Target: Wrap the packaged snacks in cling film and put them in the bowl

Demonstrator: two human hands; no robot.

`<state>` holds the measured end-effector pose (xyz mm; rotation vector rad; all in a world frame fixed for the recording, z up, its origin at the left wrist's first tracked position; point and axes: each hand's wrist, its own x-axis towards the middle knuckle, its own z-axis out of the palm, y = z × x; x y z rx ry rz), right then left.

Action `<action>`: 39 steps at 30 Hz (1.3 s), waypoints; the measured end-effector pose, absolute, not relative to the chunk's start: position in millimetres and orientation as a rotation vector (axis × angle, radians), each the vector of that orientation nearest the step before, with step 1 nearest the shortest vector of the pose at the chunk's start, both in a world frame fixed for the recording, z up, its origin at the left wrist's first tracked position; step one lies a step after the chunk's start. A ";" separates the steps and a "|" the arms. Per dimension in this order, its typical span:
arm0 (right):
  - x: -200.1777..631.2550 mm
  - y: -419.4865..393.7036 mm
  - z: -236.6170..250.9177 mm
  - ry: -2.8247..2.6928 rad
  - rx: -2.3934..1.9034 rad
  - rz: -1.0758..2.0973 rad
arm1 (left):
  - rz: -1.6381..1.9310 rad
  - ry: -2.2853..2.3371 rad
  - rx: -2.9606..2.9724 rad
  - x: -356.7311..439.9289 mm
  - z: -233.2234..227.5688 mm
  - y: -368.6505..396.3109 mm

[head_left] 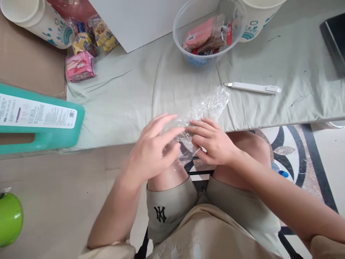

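2 hands at the near edge of the surface [129, 104]: left hand [152, 149], fingers apart; right hand [212, 142], apparently pinching clear film [211, 108] crumpled across that edge. Handling looks unfinished: the film remains unreleased. Beyond, 1 white cutter [253, 87]; farthest, a filled bowl [210, 56].

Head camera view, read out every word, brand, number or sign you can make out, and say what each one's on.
"NY", interlocked monogram: the shorts.
"nabati", as it appears: the pink packet.
Too small or blurred to read: the printing on the teal container's label, the yellow snack wrappers, the packets in the clear bowl, and the mark on the white cutter.
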<state>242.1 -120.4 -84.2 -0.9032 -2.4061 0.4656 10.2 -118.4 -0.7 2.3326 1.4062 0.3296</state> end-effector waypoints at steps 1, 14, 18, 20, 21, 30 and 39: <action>245.2 -118.7 -83.3 -2.409 -0.875 0.456 | 0.322 1.208 2.391 19.0 -1.0 -110.1; 292.5 -117.3 -69.8 -2.454 -0.899 0.453 | 0.093 1.389 2.425 31.5 -35.6 -40.9; 302.2 -118.3 -79.9 -2.463 -0.971 0.330 | 0.180 1.357 2.513 15.9 -38.6 -52.7; 303.9 -118.0 -83.3 -2.457 -0.952 0.309 | 0.189 1.219 2.614 9.2 -38.8 -65.7; 304.4 -117.9 -83.9 -2.427 -0.945 0.330 | 0.161 1.145 2.662 5.8 -38.7 -72.9; 294.9 -117.4 -65.3 -1.629 -1.135 1.089 | 0.218 1.108 2.922 11.9 -68.5 -111.2; 280.7 -109.4 -70.0 -1.155 -1.197 1.274 | 1.044 1.213 2.840 55.9 -101.2 -104.5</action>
